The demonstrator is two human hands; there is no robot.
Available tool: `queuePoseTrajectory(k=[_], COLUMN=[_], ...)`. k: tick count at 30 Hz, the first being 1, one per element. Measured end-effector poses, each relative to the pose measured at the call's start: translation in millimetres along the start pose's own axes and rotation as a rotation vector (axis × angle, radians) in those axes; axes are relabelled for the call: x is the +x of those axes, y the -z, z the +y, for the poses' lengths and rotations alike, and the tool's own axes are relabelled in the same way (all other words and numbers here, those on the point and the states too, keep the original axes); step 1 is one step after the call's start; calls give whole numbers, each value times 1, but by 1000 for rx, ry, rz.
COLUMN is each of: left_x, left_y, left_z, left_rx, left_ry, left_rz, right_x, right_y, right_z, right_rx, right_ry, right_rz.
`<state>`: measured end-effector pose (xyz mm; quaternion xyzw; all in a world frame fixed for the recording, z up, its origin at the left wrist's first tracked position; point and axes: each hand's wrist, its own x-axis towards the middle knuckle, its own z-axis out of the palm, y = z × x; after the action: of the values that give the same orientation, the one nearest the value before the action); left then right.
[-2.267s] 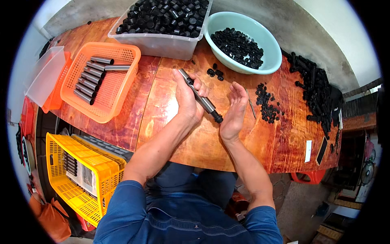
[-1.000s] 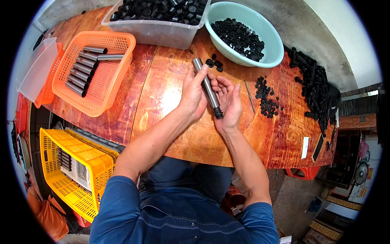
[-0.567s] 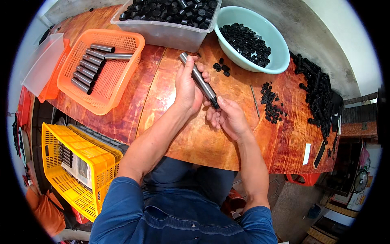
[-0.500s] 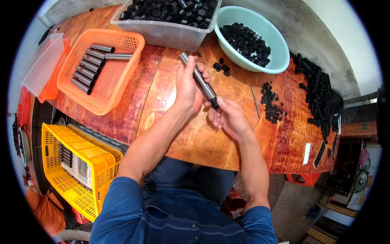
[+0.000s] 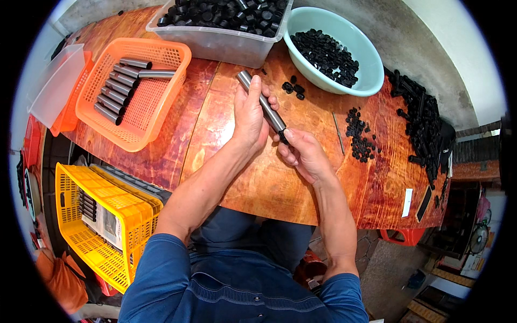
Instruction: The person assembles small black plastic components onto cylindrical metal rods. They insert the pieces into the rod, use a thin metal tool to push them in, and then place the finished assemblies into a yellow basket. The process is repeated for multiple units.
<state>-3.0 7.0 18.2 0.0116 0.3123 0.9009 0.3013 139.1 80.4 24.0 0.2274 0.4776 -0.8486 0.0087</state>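
Note:
A dark grey metallic tube (image 5: 273, 116) slants over the table, its far end up and to the left. My left hand (image 5: 249, 117) is wrapped round its middle, thumb along the top. At the near end sits a black end piece (image 5: 283, 137), which the thumb and fingers of my right hand (image 5: 306, 153) pinch. Those fingers partly hide the piece, so how deep it sits in the tube cannot be seen. Several similar tubes (image 5: 116, 92) lie in an orange basket (image 5: 141, 139) to the left.
Behind my hands stand a clear bin (image 5: 231, 51) of black caps and a pale green basin (image 5: 371, 72) of small black parts. Loose black pieces (image 5: 360, 134), a thin rod (image 5: 338, 133) and a black heap (image 5: 420, 118) lie rightward. A yellow crate (image 5: 102, 215) stands lower left.
My right hand has shifted slightly up and left against the tube's near end, and less of the black end piece shows. My left hand stays almost still.

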Motion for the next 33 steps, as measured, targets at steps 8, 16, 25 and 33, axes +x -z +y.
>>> queuePoseTrajectory(k=[8, 16, 25, 33], left_x=[-2, -20, -29, -33], left_y=[-3, -7, -12, -15], left_z=[3, -22, -37, -41], left_rx=[-2, -52, -33, 10], left_ry=[78, 232, 245, 214], left_rz=[45, 24, 101, 112], right_x=[4, 19, 25, 24], right_y=[10, -12, -18, -15], right_z=[-3, 23, 26, 28], right_rx=[-266, -65, 117, 122], right_ry=[122, 710, 739, 741], right_rz=[94, 407, 494, 499])
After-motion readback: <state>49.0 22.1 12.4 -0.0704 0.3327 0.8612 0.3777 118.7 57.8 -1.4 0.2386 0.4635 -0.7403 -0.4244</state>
